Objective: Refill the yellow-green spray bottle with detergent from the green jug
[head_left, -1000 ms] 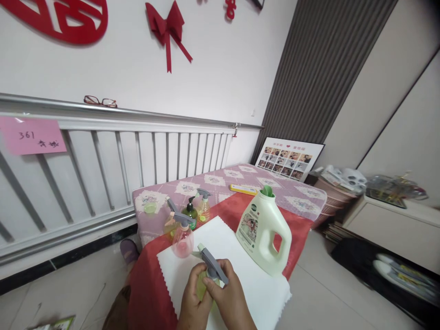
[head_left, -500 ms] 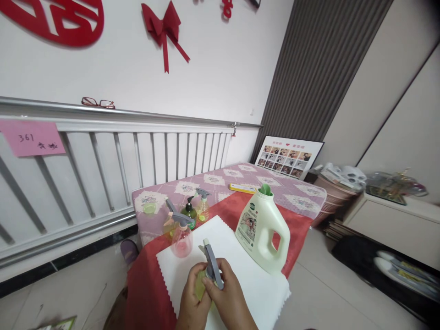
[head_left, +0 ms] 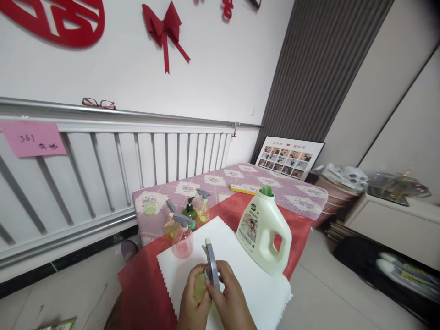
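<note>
A yellow-green spray bottle with a grey trigger head is held over a white scalloped mat. My left hand is wrapped round its body, and my right hand grips the trigger head at the neck. Much of the bottle is hidden by my fingers. To the right stands a pale green detergent jug, uncapped, with a green spout showing in its mouth. A pink spray bottle stands beyond my left hand, with an amber spray bottle partly behind it.
A dark green pump bottle and a clear spray bottle stand further back. On the patterned tablecloth lie a green lid-like piece and a yellow box. A radiator runs along the wall. A red cloth lies under the mat.
The grey trigger head has turned slightly and stands more upright between my hands. The red cloth's left edge has spread outward to the left. Both hands keep their hold.
</note>
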`<action>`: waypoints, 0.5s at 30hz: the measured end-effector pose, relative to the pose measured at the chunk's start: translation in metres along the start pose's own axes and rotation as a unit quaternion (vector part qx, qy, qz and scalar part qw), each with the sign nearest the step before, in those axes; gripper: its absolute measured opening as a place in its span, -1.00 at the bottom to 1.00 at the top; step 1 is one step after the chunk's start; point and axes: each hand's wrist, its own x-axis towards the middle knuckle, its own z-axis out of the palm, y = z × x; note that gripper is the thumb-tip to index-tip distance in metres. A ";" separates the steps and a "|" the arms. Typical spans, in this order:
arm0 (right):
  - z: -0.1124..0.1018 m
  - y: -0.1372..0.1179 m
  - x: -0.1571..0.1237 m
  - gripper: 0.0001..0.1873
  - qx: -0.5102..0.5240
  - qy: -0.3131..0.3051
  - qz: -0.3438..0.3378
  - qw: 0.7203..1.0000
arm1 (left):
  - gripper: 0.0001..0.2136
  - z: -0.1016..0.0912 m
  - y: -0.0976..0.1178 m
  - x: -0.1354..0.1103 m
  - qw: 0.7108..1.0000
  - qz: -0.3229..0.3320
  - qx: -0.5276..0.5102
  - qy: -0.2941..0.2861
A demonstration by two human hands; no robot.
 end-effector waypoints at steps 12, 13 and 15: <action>-0.010 0.012 0.004 -0.71 0.056 0.016 0.012 0.998 | -0.36 -0.030 0.010 0.013 0.985 -0.069 0.072 -0.141; -0.017 0.010 0.004 -0.67 0.080 0.012 0.027 0.996 | -0.32 -0.034 0.009 0.013 0.982 -0.081 0.070 -0.155; -0.030 0.007 0.003 -0.60 0.137 0.009 0.057 0.989 | -0.31 -0.037 0.010 0.008 0.981 -0.081 0.056 -0.170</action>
